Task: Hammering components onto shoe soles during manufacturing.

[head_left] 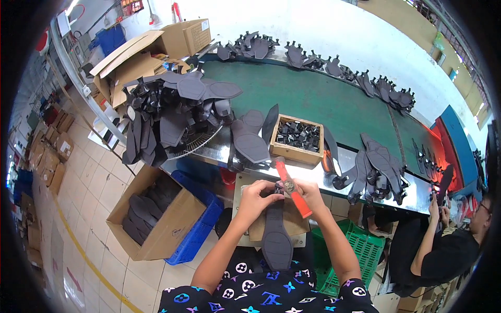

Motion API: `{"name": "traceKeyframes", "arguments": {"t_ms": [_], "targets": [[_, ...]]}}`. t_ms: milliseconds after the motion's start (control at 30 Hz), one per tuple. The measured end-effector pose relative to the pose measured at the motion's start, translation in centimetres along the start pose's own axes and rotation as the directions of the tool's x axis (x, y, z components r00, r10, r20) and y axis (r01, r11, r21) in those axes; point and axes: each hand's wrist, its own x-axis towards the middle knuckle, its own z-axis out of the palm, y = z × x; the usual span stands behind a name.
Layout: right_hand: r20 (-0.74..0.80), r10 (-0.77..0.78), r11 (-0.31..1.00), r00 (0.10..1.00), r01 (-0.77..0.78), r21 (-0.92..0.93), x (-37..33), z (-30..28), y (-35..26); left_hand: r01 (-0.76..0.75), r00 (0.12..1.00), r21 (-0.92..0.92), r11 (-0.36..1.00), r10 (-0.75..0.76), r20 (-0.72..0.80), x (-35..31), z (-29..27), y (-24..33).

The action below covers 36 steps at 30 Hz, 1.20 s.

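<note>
Sole (277, 242): between both hands.
Left hand (255, 199): pinching its narrow end; brace it firmly.
Right hand (310, 197): apparently closed round a red tool (298, 201); work clear of the left hand.
Wooden box (295, 155): 1, beyond the right hand.

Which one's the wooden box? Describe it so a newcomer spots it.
Find the long green-topped bench. At its near edge, beyond the person's right hand, sits a wooden box filled with small black parts. Its pale, straight-sided walls set it apart from the grey sole-shaped pieces lying to either side.
</note>
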Motion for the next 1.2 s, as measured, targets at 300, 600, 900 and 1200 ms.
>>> {"name": "traceKeyframes", "arguments": {"t_ms": [300, 600, 900, 1200], "targets": [[0.158, -0.496, 0.8, 0.854, 0.52, -0.299, 1.6, -1.9, -1.0, -0.026, 0.999, -0.03, 0.999, 0.027, 0.043, 0.1, -0.3, -0.4], [0.248, -0.459, 0.796, 0.853, 0.519, -0.311, 1.5, -3.5, -2.5, -0.006, 0.989, -0.125, 0.992, 0.024, 0.143, 0.9, -0.9, -0.1], [-0.324, 0.097, 0.994, 0.941, -0.076, 0.076, -6.7, -0.6, -8.7, 0.108, 0.98, -0.202, 0.973, -0.07, 0.185, 0.8, -1.0, -0.4], [-0.102, 0.13, 0.988, 0.986, -0.138, -0.067, -5.9, -0.4, -12.1, 0.13, 0.972, -0.243, 0.961, -0.075, 0.223, 1.4, -1.2, -1.0]]}}
